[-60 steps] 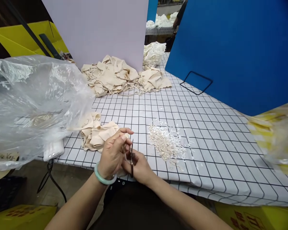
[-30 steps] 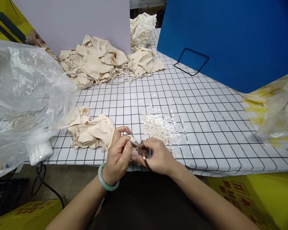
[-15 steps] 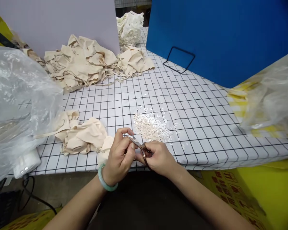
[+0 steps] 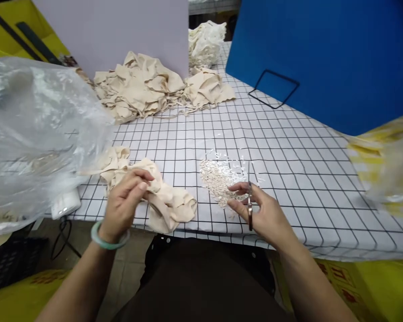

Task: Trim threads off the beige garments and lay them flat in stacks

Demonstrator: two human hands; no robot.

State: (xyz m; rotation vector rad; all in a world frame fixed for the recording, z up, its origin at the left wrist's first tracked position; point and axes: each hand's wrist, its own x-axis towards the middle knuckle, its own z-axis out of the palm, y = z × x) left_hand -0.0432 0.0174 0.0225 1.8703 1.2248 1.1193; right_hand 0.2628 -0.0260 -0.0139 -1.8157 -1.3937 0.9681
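My left hand (image 4: pixel 126 199), with a pale green bangle (image 4: pixel 109 243) on its wrist, is closed over the beige fabric (image 4: pixel 171 208) at the table's near edge. A fold of that cloth runs up to its fingers; the grip itself is partly hidden. In my right hand (image 4: pixel 262 210) is a pair of small scissors (image 4: pixel 250 199), hung on the hand with the blades pointing away from me. Thumb and forefinger of this hand are apart, beside a scatter of tiny beige and white snippets (image 4: pixel 218 176).
A heap of beige cloth pieces (image 4: pixel 137 89) lies at the back left, before a pale lilac board (image 4: pixel 121 31). Clear plastic bags (image 4: pixel 47 116) bulge at the left, near a white power box (image 4: pixel 65 203). A blue board (image 4: pixel 315 58) with a black wire frame (image 4: pixel 275 89) stands at the right.
My hands have parted: the left moved left over the cloth, the right moved right with the scissors, which swung to point away from me. The camera view has shifted slightly.
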